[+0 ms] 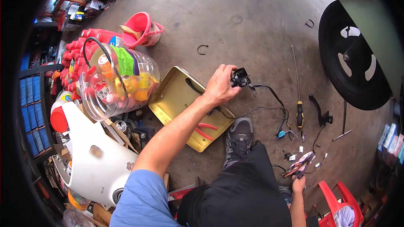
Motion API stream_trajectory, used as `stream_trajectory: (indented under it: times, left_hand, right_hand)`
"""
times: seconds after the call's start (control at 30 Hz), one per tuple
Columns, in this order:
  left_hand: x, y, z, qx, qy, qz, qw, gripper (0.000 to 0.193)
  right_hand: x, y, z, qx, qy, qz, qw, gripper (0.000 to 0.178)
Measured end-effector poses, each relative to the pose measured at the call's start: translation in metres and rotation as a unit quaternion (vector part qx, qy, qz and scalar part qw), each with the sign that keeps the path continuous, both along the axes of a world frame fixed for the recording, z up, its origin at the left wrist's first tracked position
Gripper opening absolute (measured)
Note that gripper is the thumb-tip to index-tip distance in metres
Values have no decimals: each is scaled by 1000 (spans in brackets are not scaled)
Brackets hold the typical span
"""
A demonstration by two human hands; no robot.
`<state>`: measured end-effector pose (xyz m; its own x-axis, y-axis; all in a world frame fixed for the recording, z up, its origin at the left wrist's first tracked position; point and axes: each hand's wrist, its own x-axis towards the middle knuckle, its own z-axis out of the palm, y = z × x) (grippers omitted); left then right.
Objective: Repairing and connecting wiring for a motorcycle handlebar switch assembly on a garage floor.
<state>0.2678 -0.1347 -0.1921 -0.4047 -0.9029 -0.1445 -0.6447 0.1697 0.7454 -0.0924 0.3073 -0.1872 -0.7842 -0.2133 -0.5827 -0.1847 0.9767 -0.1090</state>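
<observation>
Evidently a handling step, the left grip [222, 85] closed around a boxy black plastic housing [241, 77], the right grip [299, 183], below-right, around a small black part [298, 175], the next move probably needing slack in the thin black cable [274, 94].

One yellow tray [170, 96] has one pair of red-handled pliers [207, 125] inside it, one black switch unit [240, 77], one screwdriver [299, 115] and one wheel [357, 54] to its right, and one clear tub [150, 62] and one white panel [90, 141] to its left.
</observation>
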Motion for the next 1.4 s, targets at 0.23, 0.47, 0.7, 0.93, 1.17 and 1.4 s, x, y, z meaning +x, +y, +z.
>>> stream_trajectory:
  times: [0.23,0.47,0.7,0.93,1.17,1.4]
  left_hand:
    - [-5,26,17,27,58,55,996,54]
    - [-3,59,20,26,51,124,991,57]
    - [-2,78,29,78,60,178,979,58]
    - [6,91,13,91,118,195,969,51]
    - [3,97,13,117,163,230,952,50]
    - [5,104,11,89,190,256,944,53]
  right_hand:
    - [-3,1,-6,17,2,0,1000,40]
    - [-6,14,-17,-26,-2,0,1000,37]
    - [-29,56,-50,-53,-36,-50,997,33]
    - [-18,38,-35,-30,-61,-70,995,41]
    - [-26,60,-51,-96,-2,1,995,28]
    - [-19,42,-39,-18,-45,-55,997,39]
